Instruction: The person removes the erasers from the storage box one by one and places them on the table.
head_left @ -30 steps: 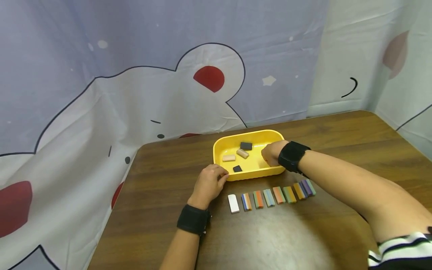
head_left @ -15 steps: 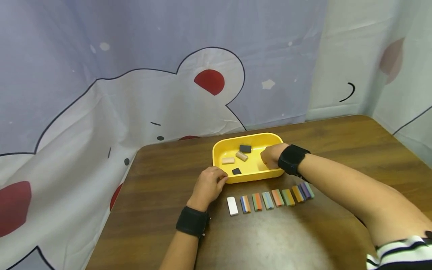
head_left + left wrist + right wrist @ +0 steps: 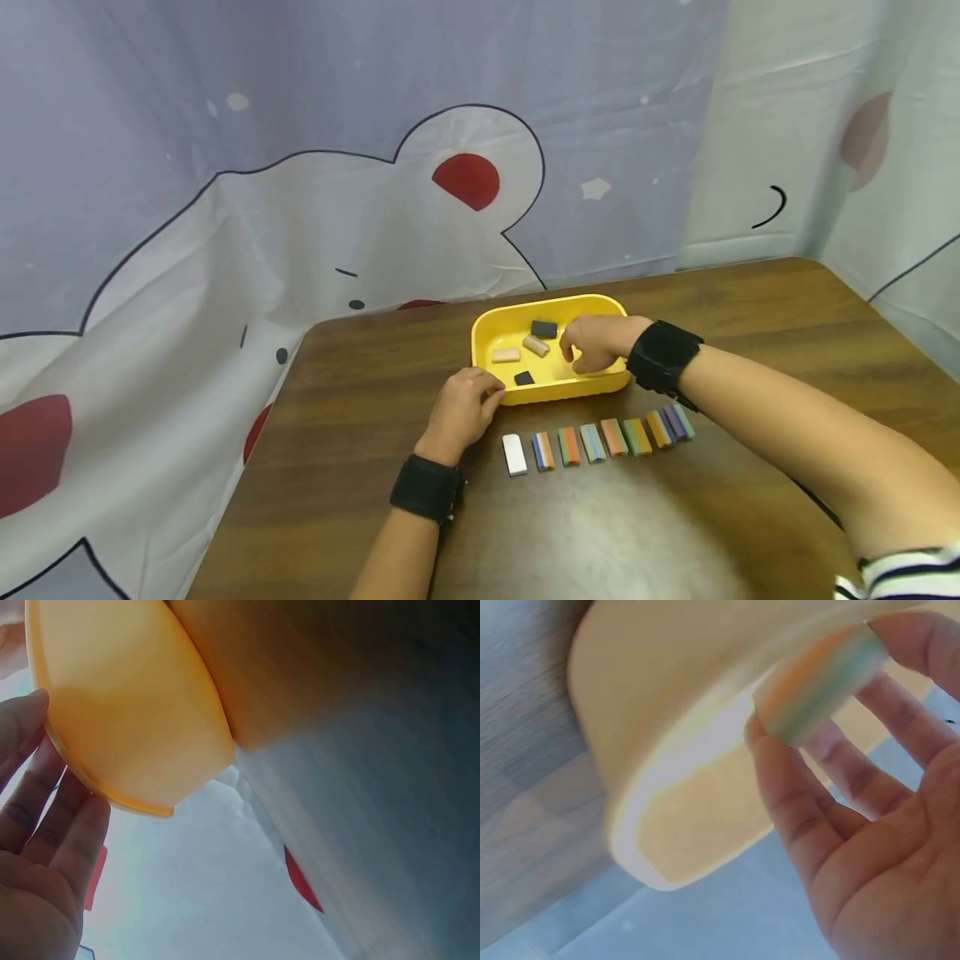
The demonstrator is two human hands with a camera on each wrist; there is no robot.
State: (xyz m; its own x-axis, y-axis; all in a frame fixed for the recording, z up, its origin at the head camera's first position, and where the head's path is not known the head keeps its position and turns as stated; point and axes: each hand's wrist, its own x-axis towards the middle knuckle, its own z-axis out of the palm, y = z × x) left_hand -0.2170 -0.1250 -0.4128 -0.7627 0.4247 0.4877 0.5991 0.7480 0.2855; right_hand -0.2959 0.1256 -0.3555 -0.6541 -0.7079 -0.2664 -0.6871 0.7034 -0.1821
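Yellow tray (image 3: 551,390) on the wooden desk (image 3: 360,467), a hand at each side.

The right hand (image 3: 594,343) hovers over the tray's right half, its fingers (image 3: 900,720) pinching an orange-and-green striped block (image 3: 819,688) just above the rim. The left hand (image 3: 462,411) rests on the desk, curled fingers (image 3: 71,825) touching the tray's near left corner. A row of striped blocks (image 3: 600,440) lies on the desk just in front of the tray.
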